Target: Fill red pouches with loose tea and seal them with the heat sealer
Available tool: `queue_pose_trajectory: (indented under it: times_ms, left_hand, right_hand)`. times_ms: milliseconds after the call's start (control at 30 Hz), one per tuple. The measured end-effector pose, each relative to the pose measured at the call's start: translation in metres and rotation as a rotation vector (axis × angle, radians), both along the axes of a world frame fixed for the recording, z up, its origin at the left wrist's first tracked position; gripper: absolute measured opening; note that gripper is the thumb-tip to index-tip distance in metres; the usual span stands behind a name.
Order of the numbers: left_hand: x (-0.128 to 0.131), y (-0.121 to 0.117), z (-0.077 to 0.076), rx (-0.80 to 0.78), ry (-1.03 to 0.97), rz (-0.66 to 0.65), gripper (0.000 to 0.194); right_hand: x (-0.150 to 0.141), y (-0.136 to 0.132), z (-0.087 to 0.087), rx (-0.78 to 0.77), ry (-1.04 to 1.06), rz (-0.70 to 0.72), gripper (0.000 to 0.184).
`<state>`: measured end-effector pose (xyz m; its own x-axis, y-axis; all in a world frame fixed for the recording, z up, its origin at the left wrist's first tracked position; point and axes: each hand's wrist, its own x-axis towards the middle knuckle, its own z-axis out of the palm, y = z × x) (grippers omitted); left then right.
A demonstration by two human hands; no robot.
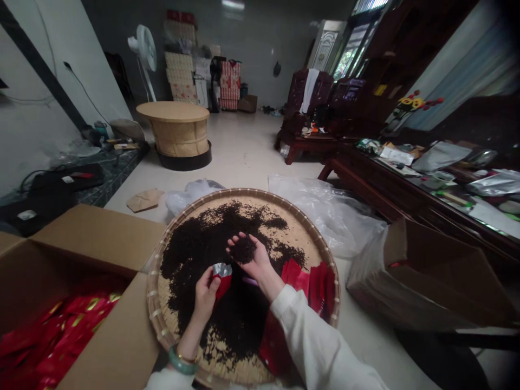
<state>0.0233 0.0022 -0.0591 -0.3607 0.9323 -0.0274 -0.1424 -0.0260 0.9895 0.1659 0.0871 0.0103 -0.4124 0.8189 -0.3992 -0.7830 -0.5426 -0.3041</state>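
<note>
My left hand grips a small red foil pouch, whose mouth gapes and shows a silver lining. Beside it, my right hand is turned palm up, cupping a heap of dark dried tea leaves. Both hands are above a round woven bamboo tray spread with more loose tea. Flat red pouches lie on the tray's right side, partly under my right forearm. A purplish edge of something shows below my right hand, mostly hidden.
At the left, an open cardboard box contains many red packets. Another carton stands at the right, near a dark wooden table with clutter. Clear plastic sheeting covers floor beyond the tray. Farther back are a drum-shaped stand and a fan.
</note>
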Motion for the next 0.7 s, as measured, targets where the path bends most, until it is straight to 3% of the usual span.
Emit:
queue_pose_trajectory:
  times_ms: [167, 333, 533, 700]
  left_hand:
    - [0.009, 0.004, 0.013, 0.069, 0.272, 0.027, 0.049]
    - [0.014, 0.008, 0.017, 0.111, 0.411, 0.036, 0.045]
    - [0.011, 0.010, 0.005, 0.126, 0.372, 0.038, 0.055]
    - [0.010, 0.011, -0.002, 0.089, 0.267, 0.047, 0.068]
  right_hand:
    - [0.000, -0.004, 0.014, 0.154, -0.096, -0.069, 0.016]
    - [-0.011, -0.019, 0.031, 0.345, -0.234, -0.165, 0.021]
    - [-0.014, -0.030, 0.039, 0.565, -0.454, -0.036, 0.052]
    - [-0.006, -0.034, 0.040, 0.598, -0.443, 0.079, 0.056]
